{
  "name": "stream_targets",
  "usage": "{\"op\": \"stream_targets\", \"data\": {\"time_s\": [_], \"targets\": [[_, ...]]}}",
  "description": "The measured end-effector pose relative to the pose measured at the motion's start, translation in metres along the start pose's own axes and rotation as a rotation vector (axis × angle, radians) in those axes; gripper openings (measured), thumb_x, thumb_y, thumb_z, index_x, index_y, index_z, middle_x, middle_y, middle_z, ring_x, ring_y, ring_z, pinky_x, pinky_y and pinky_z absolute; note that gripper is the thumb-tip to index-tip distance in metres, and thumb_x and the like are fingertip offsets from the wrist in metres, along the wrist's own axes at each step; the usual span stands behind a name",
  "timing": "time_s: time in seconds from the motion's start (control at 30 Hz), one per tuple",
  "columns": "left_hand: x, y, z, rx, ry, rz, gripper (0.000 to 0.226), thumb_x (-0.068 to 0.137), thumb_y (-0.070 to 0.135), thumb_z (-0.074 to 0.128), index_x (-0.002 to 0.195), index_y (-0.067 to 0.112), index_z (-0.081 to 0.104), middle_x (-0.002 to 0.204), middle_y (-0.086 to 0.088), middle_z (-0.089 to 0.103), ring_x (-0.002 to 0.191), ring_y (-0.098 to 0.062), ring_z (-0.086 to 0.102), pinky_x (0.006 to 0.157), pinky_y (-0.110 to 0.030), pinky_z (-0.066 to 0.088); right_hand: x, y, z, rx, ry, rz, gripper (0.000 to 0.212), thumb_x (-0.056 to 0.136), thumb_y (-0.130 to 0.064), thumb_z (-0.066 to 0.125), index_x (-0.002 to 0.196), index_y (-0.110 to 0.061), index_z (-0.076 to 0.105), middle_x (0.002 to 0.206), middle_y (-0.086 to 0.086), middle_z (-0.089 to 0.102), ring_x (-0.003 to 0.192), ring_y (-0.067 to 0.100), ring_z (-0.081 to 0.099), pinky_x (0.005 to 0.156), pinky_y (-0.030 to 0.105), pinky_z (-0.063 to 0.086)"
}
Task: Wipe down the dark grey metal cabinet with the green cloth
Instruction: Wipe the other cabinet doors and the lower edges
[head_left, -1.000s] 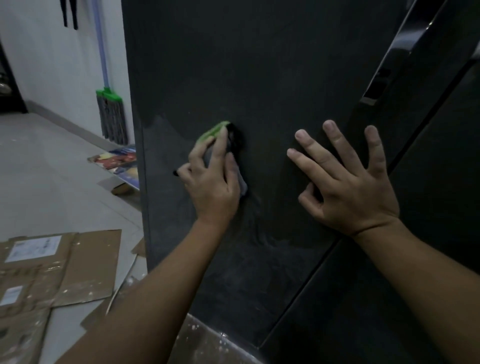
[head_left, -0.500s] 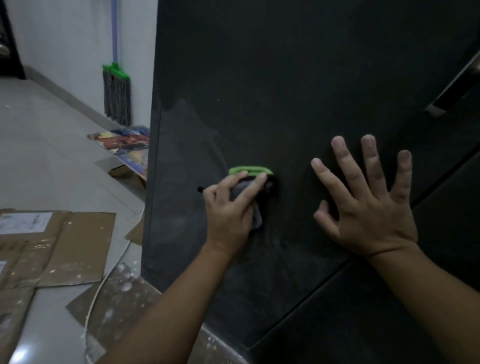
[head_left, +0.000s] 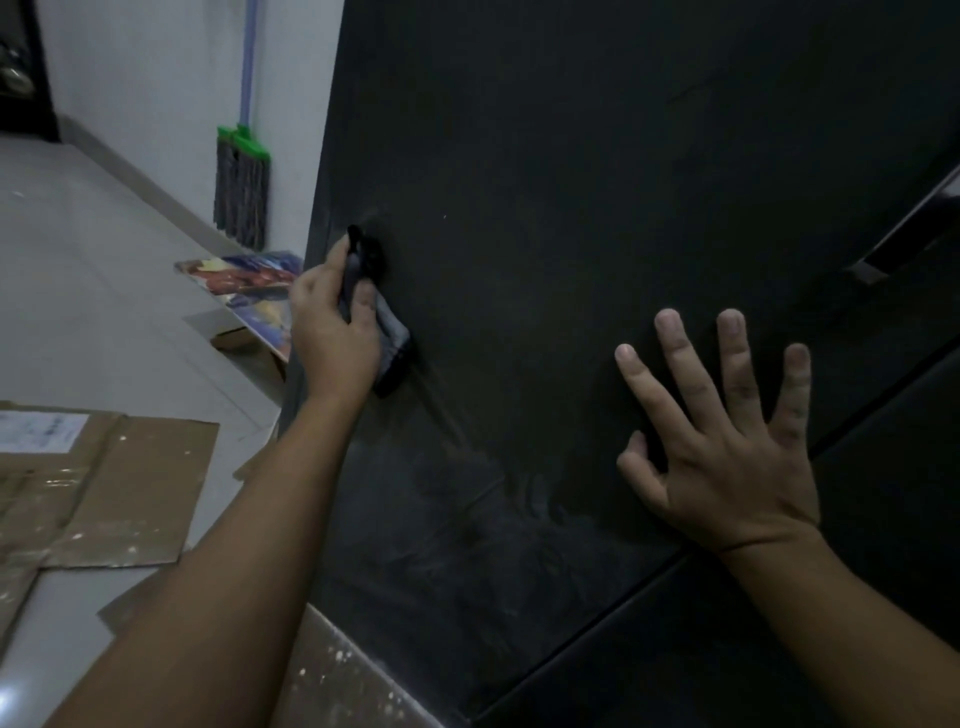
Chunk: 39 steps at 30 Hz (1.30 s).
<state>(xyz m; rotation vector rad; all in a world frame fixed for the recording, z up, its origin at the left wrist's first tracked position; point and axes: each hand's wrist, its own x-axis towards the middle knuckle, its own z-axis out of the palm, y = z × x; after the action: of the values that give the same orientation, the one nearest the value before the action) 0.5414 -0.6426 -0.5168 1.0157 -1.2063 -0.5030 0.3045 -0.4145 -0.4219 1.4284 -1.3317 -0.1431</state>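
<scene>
The dark grey metal cabinet (head_left: 571, 182) fills the right and middle of the head view, its side panel facing me. My left hand (head_left: 335, 322) presses the cloth (head_left: 387, 332) against the panel close to its left edge; the cloth looks dark grey here and its green side is hidden. My right hand (head_left: 722, 441) lies flat on the panel lower right, fingers spread, holding nothing. Dull smeared streaks show on the panel below the two hands.
Flattened cardboard (head_left: 104, 478) covers the tiled floor at the left. A mop with a green head (head_left: 244, 182) leans on the white wall. A colourful printed sheet (head_left: 249, 280) lies by the cabinet's left edge. A dark handle (head_left: 904, 234) sits at the right.
My left hand has slid the cloth leftward towards the cabinet's left edge and turned it, so the green side no longer shows. My right hand stays flat on the panel.
</scene>
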Motion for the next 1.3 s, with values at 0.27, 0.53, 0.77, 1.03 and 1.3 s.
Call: {"op": "stream_targets", "data": {"time_s": [0.27, 0.53, 0.77, 1.03, 1.3], "targets": [[-0.041, -0.056, -0.009, 0.084, -0.034, -0.419, 0.052, 0.104, 0.022, 0.044, 0.155, 0.02, 0.031, 0.139, -0.022, 0.042, 0.123, -0.035, 0.046, 0.104, -0.032, 0.035, 0.001, -0.002, 0.0, 0.01, 0.007, -0.004, 0.075, 0.089, -0.045, 0.041, 0.159, -0.023, 0.027, 0.168, 0.01, 0.013, 0.154, 0.04, 0.002, 0.121, 0.06, -0.009], [-0.007, 0.019, 0.003, 0.024, 0.024, -0.188, 0.049, 0.102, 0.025, 0.049, 0.15, 0.021, 0.041, 0.138, -0.014, 0.046, 0.12, -0.017, 0.043, 0.097, -0.017, 0.03, 0.001, -0.001, 0.0, 0.013, -0.008, 0.004, 0.076, 0.088, -0.048, 0.038, 0.159, -0.022, 0.026, 0.168, 0.011, 0.014, 0.154, 0.04, 0.002, 0.12, 0.061, -0.007], [-0.04, 0.076, 0.019, 0.031, -0.132, 0.568, 0.053, 0.09, 0.002, 0.057, 0.141, 0.018, 0.054, 0.14, -0.016, 0.05, 0.118, -0.039, 0.048, 0.107, -0.046, 0.035, 0.001, -0.003, 0.001, 0.004, -0.004, 0.006, 0.076, 0.087, -0.047, 0.039, 0.158, -0.022, 0.03, 0.168, 0.011, 0.015, 0.154, 0.04, 0.004, 0.121, 0.062, -0.005], [-0.027, 0.052, 0.01, 0.118, -0.173, 0.662, 0.064, 0.082, 0.002, 0.059, 0.141, 0.028, 0.055, 0.143, -0.003, 0.05, 0.117, -0.032, 0.048, 0.103, -0.041, 0.041, 0.001, -0.004, 0.002, -0.01, -0.001, 0.012, 0.076, 0.086, -0.048, 0.04, 0.157, -0.022, 0.03, 0.167, 0.011, 0.018, 0.154, 0.04, 0.007, 0.121, 0.062, -0.004], [0.018, -0.027, -0.009, 0.06, -0.025, -0.042, 0.051, 0.098, 0.022, 0.048, 0.148, 0.023, 0.044, 0.144, -0.009, 0.046, 0.128, -0.025, 0.044, 0.109, -0.039, 0.035, -0.001, -0.007, 0.002, 0.023, 0.005, 0.027, 0.075, 0.086, -0.046, 0.038, 0.157, -0.02, 0.031, 0.167, 0.012, 0.018, 0.154, 0.04, 0.006, 0.121, 0.061, -0.005]]}}
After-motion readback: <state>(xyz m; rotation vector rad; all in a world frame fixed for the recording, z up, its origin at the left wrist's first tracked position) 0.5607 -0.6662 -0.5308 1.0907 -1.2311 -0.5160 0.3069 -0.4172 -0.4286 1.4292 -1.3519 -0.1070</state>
